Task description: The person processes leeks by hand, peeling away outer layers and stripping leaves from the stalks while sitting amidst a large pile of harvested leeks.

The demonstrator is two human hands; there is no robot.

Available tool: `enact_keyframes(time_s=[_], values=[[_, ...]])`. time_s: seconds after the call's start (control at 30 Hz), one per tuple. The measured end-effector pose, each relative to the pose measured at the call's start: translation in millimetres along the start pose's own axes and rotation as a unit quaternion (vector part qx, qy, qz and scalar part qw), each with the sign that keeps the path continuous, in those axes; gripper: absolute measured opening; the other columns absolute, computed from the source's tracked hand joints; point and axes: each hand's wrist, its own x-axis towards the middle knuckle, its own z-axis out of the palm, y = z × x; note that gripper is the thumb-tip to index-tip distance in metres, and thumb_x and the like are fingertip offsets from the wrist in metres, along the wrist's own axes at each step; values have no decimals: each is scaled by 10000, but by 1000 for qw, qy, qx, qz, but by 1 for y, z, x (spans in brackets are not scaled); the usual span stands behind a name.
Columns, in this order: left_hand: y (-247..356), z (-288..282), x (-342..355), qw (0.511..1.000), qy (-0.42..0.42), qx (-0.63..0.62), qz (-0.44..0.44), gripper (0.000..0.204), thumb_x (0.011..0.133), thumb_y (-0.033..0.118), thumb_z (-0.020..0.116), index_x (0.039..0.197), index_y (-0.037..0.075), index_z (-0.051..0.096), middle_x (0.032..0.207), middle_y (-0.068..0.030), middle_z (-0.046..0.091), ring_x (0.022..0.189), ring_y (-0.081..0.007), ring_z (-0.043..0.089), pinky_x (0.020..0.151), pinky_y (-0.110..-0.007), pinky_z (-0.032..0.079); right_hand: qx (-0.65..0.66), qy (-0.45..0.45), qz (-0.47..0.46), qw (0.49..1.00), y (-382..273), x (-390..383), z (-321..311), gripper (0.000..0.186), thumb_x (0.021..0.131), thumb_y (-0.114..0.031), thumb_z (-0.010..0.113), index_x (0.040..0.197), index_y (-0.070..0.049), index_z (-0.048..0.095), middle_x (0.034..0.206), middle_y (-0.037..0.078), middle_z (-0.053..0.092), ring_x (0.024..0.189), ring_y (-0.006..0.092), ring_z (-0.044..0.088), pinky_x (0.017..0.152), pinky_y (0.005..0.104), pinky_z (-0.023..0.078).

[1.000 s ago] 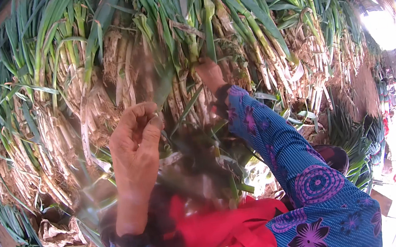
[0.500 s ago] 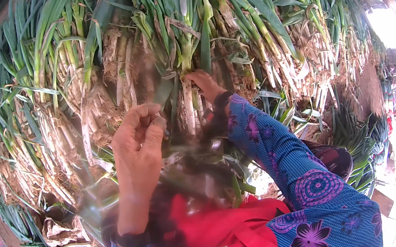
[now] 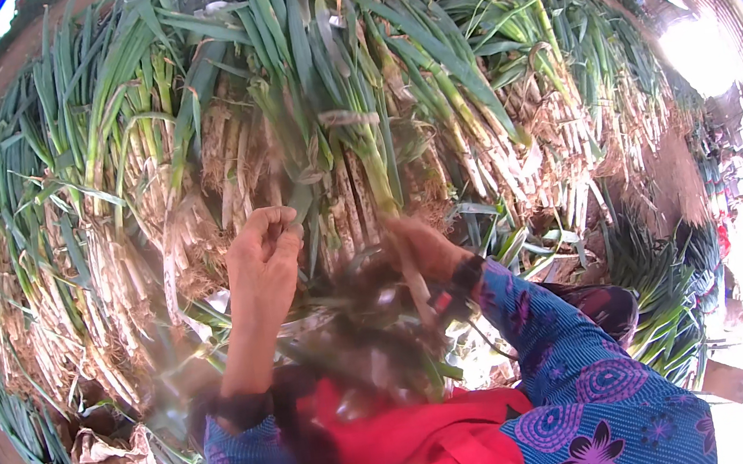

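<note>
My right hand (image 3: 425, 246) is closed around a thick green onion (image 3: 374, 171), its green leaves pointing up and its pale lower end running down below my fingers. To its left, my left hand (image 3: 261, 261) is raised with fingers and thumb curled together. A green leaf hangs just behind those fingertips, and whether they pinch it or something small is hidden. Behind both hands stands a dense row of green onions (image 3: 232, 170), roots and white stems low, leaves above. Smeared leaves and stems lie below and between my hands.
More green onions lean in a pile (image 3: 94, 259) at the left and in bunches (image 3: 554, 119) at the right. Loose green stalks (image 3: 670, 287) lie low at the right. A dry crumpled brown husk (image 3: 114, 454) sits at the lower left. Corrugated metal (image 3: 722, 7) rises at the right.
My right hand has drawn the green onion toward me and slightly right, away from the row. My left hand stays curled in nearly the same place. The view has shifted slightly.
</note>
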Motion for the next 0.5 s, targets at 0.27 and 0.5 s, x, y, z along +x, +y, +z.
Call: enact_keyframes(time_s=[0.27, 0.5], values=[[-8, 11, -8, 984, -76, 161, 20, 154, 861, 120, 615, 968, 9, 625, 736, -55, 598, 671, -122, 518, 641, -273, 437, -230, 174, -56, 956, -15, -156, 6, 286, 923, -307, 548, 1035, -44, 537, 729, -6, 517, 594, 78, 482, 506, 243, 403], [-2, 68, -23, 957, -262, 126, -1, 225, 868, 160, 639, 1032, 6, 630, 851, -27, 637, 793, -89, 567, 729, -255, 467, -230, 215, -72, 946, -10, -256, 42, 225, 934, -223, 563, 1038, -31, 508, 678, -18, 484, 520, 61, 432, 459, 218, 374]])
